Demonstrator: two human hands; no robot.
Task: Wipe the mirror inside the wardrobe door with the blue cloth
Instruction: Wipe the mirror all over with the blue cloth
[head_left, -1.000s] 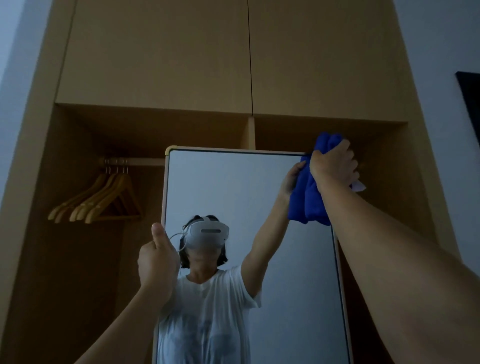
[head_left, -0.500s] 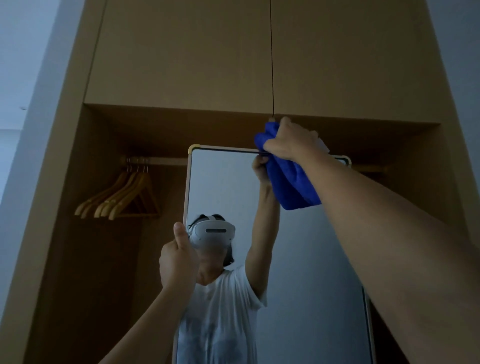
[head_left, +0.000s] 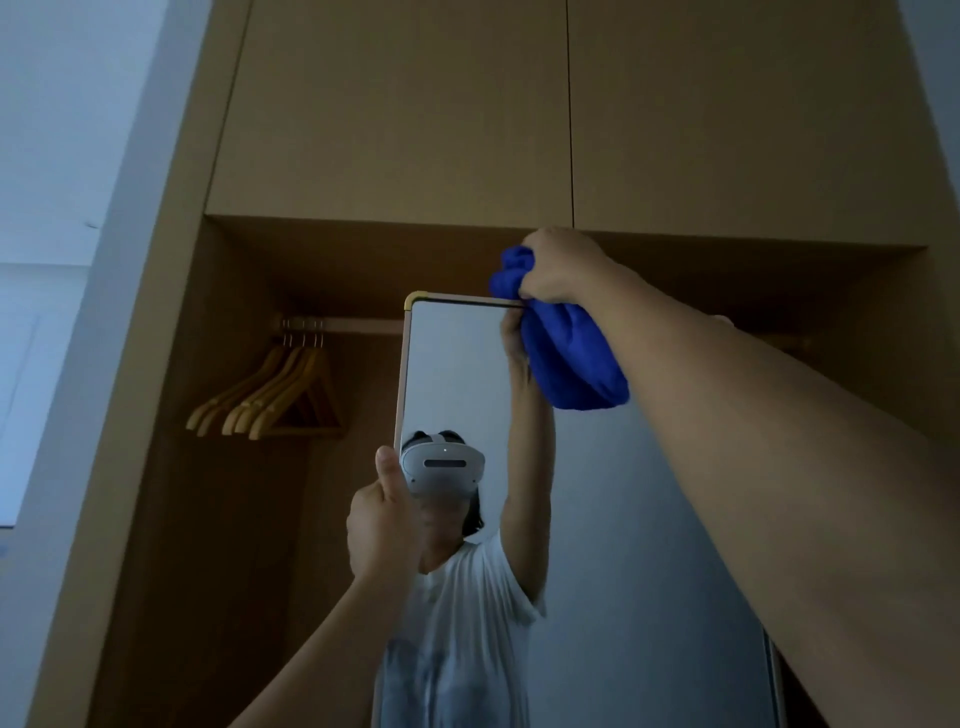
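Observation:
A tall mirror (head_left: 623, 519) with a thin pale frame stands in front of the open wooden wardrobe. My right hand (head_left: 558, 267) is raised to the mirror's top edge and grips a bunched blue cloth (head_left: 571, 358), which hangs down against the upper glass. My left hand (head_left: 382, 525) holds the mirror's left edge at mid height, thumb up along the frame. The glass reflects a person in a white shirt with a headset, arm raised.
Several wooden hangers (head_left: 270, 400) hang from a rail (head_left: 343, 326) in the left wardrobe bay. Closed upper cabinet doors (head_left: 395, 104) sit above the opening. A pale wall (head_left: 57, 208) lies to the left.
My right hand has swept the blue cloth leftward along the mirror's top edge. The left hand has kept its grip on the frame while the view shifted.

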